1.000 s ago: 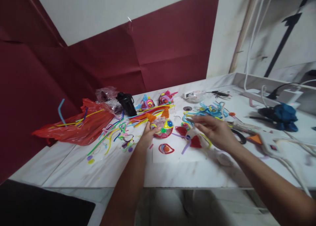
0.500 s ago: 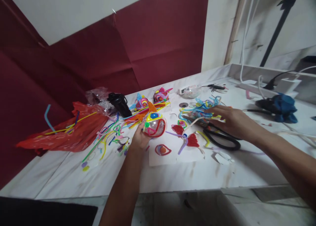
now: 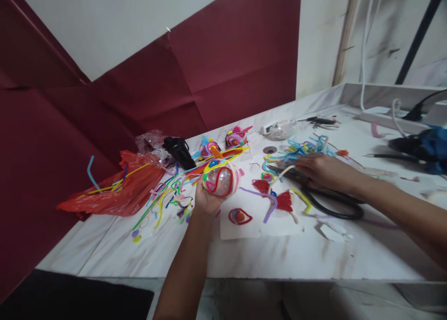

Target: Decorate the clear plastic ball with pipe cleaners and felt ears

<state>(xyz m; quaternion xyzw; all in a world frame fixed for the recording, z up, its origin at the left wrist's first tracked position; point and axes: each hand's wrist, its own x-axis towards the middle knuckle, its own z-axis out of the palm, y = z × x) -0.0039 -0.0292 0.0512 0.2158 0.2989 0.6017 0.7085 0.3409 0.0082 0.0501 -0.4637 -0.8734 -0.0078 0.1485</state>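
Observation:
My left hand (image 3: 206,198) is wrapped around a clear ball (image 3: 220,181) trimmed with coloured pipe cleaners, with a blue eye spot, a red loop and an orange tuft. It is held above a white paper sheet (image 3: 232,231). My right hand (image 3: 316,170) is low over the black-handled scissors (image 3: 333,213), fingers bunched together beside the blades. What those fingers hold, if anything, is hidden. Next to them are a cream pipe cleaner (image 3: 283,172) and a heap of blue and yellow pipe cleaner pieces (image 3: 302,146). Red pipe cleaner pieces (image 3: 284,201) and a red eye shape (image 3: 240,215) lie on the paper.
On the left, a red plastic bag (image 3: 115,196) carries pipe cleaners, with loose coloured pieces (image 3: 167,196) beside it. A black bottle-like object (image 3: 179,152) and two decorated balls (image 3: 237,137) stand behind. At right are a dark blue tool (image 3: 419,147) and paper scraps (image 3: 335,232).
The view has shifted, so most things sit further right or lower. My right hand has lowered toward the scissors, and the yellow strip seen under its fingers is no longer visible. My left hand keeps the ball.

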